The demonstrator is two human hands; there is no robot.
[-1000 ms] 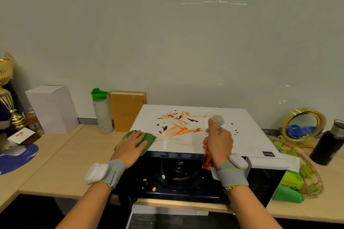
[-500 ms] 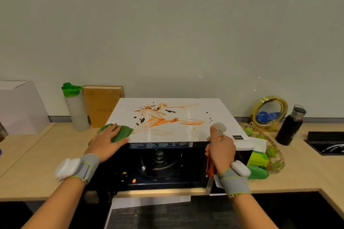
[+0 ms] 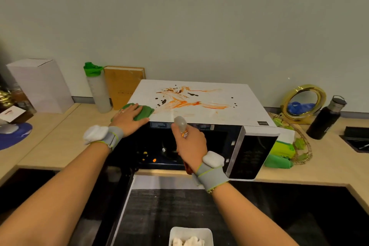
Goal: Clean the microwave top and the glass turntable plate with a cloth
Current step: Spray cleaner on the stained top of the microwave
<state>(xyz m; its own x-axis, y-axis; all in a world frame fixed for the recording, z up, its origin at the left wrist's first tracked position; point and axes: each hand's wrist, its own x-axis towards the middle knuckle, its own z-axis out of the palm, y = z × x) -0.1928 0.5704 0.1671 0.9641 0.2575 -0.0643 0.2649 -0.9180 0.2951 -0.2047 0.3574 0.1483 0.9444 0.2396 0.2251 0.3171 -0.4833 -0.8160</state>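
Status: cleaning looks barely begun. The left hand (image 3: pixel 129 117) lies flat, fingers straight, pressing the green cloth (image 3: pixel 144 111) onto the front-left corner of the microwave top (image 3: pixel 229 94); its grip is released, palm down on the fabric, wrist level with the surface and forearm running in from the lower left. Just right of the cloth, the orange smears and dark spots (image 3: pixel 185 100) cover the centre of the white top, apparently unwiped, so I judge the whole top is left to do. Below, the microwave cavity (image 3: pixel 159 152) stands open, with orange crumbs on its floor; the glass turntable plate cannot be made out clearly in the dark interior, so its place and condition are uncertain, and I count it as not yet cleaned. In front of the cavity, the right hand (image 3: pixel 190 146) is clenched round a spray bottle (image 3: pixel 180 124), whose pale nozzle head rises above the fist towards the stains and whose reddish body shows below the wrist; the forearm comes up from the lower right. Further right, the microwave door (image 3: pixel 251 156) hangs open over the worktop (image 3: pixel 323 166).
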